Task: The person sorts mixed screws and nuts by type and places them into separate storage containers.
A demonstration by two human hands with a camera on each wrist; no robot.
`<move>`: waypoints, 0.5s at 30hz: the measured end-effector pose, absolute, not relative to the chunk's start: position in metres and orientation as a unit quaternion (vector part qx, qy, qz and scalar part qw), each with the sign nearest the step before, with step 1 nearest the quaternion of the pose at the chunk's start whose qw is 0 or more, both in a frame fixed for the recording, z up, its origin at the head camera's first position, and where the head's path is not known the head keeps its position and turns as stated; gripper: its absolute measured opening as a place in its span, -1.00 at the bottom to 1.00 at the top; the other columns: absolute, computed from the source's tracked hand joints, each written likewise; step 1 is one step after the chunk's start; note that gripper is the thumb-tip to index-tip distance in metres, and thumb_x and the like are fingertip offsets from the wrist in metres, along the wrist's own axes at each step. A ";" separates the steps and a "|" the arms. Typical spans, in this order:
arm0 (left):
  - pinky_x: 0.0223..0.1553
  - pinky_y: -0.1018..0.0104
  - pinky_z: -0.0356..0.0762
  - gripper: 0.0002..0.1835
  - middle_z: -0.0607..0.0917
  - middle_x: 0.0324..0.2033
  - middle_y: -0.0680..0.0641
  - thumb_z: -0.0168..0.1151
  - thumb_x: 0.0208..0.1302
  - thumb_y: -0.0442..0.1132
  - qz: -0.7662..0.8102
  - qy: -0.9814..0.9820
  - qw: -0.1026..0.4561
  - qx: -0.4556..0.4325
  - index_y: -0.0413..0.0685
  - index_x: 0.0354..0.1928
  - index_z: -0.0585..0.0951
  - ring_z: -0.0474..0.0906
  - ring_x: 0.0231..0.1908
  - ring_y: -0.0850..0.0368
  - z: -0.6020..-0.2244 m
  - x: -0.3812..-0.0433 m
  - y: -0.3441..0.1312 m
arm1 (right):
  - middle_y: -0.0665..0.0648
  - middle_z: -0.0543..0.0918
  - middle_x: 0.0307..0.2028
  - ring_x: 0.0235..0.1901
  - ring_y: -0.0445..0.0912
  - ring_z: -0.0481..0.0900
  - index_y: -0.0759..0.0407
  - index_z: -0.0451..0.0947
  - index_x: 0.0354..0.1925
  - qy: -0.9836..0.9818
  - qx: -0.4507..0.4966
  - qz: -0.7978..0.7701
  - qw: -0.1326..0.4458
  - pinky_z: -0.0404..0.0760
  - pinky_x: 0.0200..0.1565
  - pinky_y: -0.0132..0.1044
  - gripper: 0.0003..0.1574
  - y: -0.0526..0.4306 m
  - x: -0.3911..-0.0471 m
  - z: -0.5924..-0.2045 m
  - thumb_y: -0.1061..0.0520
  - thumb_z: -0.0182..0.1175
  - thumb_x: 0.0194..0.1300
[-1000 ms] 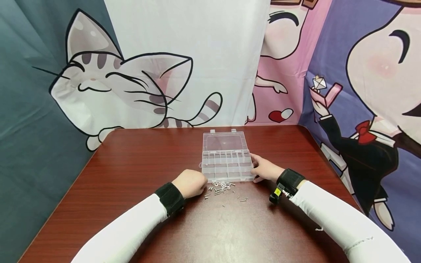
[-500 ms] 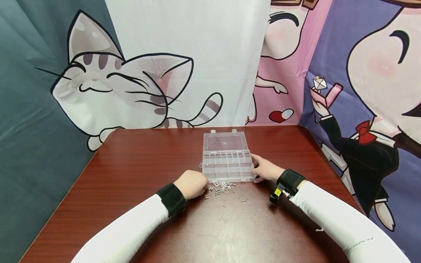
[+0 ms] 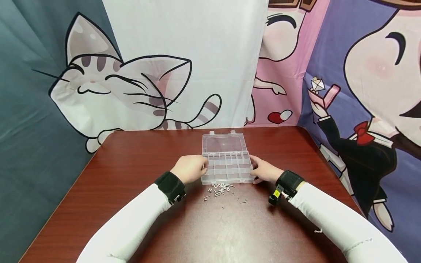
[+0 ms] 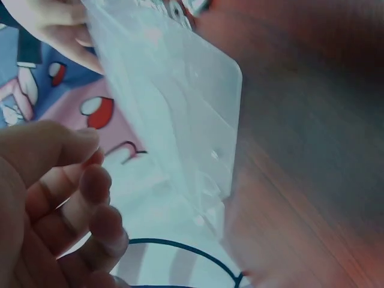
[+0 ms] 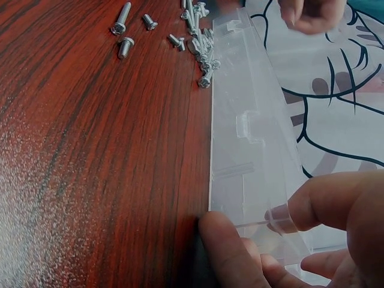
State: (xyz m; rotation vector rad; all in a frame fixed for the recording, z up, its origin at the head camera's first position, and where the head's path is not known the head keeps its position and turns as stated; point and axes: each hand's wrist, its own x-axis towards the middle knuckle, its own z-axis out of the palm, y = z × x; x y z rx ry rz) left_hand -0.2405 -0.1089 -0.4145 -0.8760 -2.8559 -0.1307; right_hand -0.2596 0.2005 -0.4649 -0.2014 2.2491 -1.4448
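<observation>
A clear plastic compartment box [image 3: 227, 170] stands with its lid [image 3: 224, 143] raised at the back. My right hand [image 3: 265, 170] grips its right front corner; in the right wrist view the thumb [image 5: 225, 243] lies at the front edge and the fingers bend round the side. My left hand [image 3: 190, 168] hovers over the box's left side with fingers curled. In the left wrist view the thumb tip [image 4: 84, 143] comes close to the index fingertip; whether anything small sits between them is hidden. Loose screws and washers [image 3: 221, 189] lie just before the box.
Separate screws [image 5: 123, 19] lie a little apart from the pile. The reddish-brown table [image 3: 148, 149] runs back to the printed cloth [image 3: 184, 33] behind it. A wristband with a small camera [image 3: 286, 185] is on the right wrist.
My left hand has risen from the left of the screw pile and moved up over the left side of the box. The right hand keeps its place on the corner.
</observation>
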 end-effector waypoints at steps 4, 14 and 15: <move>-0.52 0.17 0.49 -0.82 0.55 -0.59 0.17 0.26 0.23 -0.20 -0.031 -0.957 0.075 -0.278 0.16 -0.52 0.56 0.47 -0.57 0.23 -0.422 -0.256 -0.107 | 0.36 0.36 -0.08 -0.38 0.00 0.56 0.21 -0.22 0.56 0.818 -0.073 -0.523 0.228 0.70 -0.35 -0.11 0.08 0.200 -0.258 -0.465 0.41 0.05 0.20; -0.56 0.18 0.41 -0.69 0.49 -0.65 0.14 0.30 0.20 -0.26 -0.008 -0.966 0.046 -0.255 0.13 -0.66 0.49 0.36 -0.61 0.20 -0.429 -0.281 -0.102 | 0.38 0.38 -0.04 -0.32 0.02 0.57 0.18 -0.19 0.56 0.818 -0.077 -0.521 0.230 0.70 -0.35 -0.11 0.08 0.200 -0.258 -0.465 0.40 0.06 0.20; -0.57 0.19 0.37 -0.65 0.45 -0.68 0.14 0.29 0.18 -0.28 -0.007 -0.965 0.044 -0.258 0.13 -0.70 0.45 0.32 -0.62 0.20 -0.429 -0.283 -0.101 | 0.37 0.38 -0.04 -0.33 0.02 0.57 0.18 -0.19 0.56 0.818 -0.076 -0.522 0.229 0.70 -0.35 -0.11 0.08 0.201 -0.258 -0.465 0.40 0.06 0.20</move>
